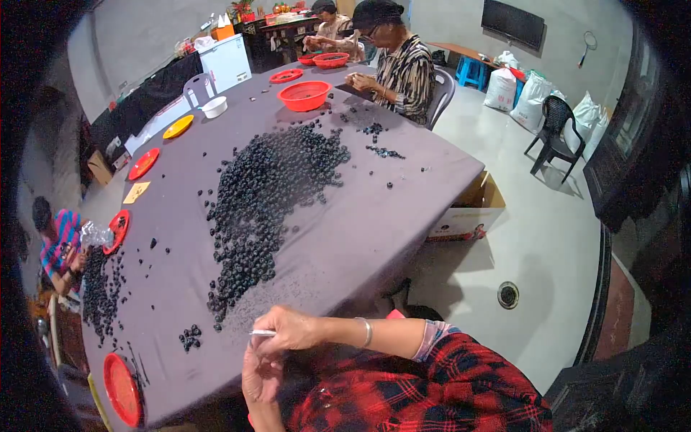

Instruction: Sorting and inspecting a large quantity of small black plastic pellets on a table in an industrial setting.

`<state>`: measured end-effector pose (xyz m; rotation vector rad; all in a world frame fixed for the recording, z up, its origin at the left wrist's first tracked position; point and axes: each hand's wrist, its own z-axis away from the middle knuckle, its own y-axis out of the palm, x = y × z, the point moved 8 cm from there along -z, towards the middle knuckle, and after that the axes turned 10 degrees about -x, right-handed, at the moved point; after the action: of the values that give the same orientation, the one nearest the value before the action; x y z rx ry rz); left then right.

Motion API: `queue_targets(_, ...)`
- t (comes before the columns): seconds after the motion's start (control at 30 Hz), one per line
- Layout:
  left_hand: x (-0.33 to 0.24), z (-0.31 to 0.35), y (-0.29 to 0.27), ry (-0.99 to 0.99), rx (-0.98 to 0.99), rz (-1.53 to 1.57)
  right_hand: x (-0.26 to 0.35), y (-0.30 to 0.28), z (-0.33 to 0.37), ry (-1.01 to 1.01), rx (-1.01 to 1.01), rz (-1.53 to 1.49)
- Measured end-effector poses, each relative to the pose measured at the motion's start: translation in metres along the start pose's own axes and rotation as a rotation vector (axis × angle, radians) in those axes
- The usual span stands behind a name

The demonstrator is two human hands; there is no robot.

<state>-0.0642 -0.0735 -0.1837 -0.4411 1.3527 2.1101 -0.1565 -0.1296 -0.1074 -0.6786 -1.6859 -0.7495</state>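
Observation:
My right hand (pixel 290 330) is closed around a thin, pale, stick-like tool, perhaps metal (pixel 263 333). It is held over the near edge of the table, with a bracelet on the wrist. Just below it, my left hand (pixel 260 374) is raised with fingertips pressed together near the tool. Whatever those fingertips hold is too small or hidden to tell. Beyond my hands lies a long heap of small, dark, round, nut-like pieces (pixel 266 187). A little cluster of dark pieces (pixel 191 338) sits to the left, and fine dark crumbs (pixel 277 297) are scattered by the heap's near end.
The table (pixel 374 223) has a grey cloth. A red tray (pixel 122 389) and thin dark tools (pixel 142 363) lie near left. Red basins (pixel 304 96) and a yellow plate (pixel 178 127) stand farther off. Several people (pixel 403 72) sit around it. A cardboard box (pixel 468 212) stands at right.

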Motion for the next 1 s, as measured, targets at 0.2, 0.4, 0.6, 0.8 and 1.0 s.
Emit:
queue_targets(0.2, 0.000, -0.002, -0.001, 0.069, -0.008, 0.006, -0.002, -0.004, 0.000, -0.003, -0.052, -0.009)
queue_targets(0.4, -0.001, 0.001, 0.014, 0.058, 0.071, -0.090, 0.003, -0.003, 0.000, -0.005, -0.024, 0.042)
queue_targets(0.6, -0.006, 0.006, 0.010, 0.103, 0.049, -0.120, 0.003, 0.005, 0.001, 0.065, -0.009, -0.082)
queue_targets(0.8, -0.005, 0.004, 0.019, 0.134, 0.089, -0.126, 0.000, -0.001, 0.004, 0.011, -0.062, 0.024)
queue_targets(1.0, 0.000, 0.002, 0.014, 0.096, 0.080, -0.124, -0.011, -0.006, 0.004, 0.237, -0.061, -0.028)
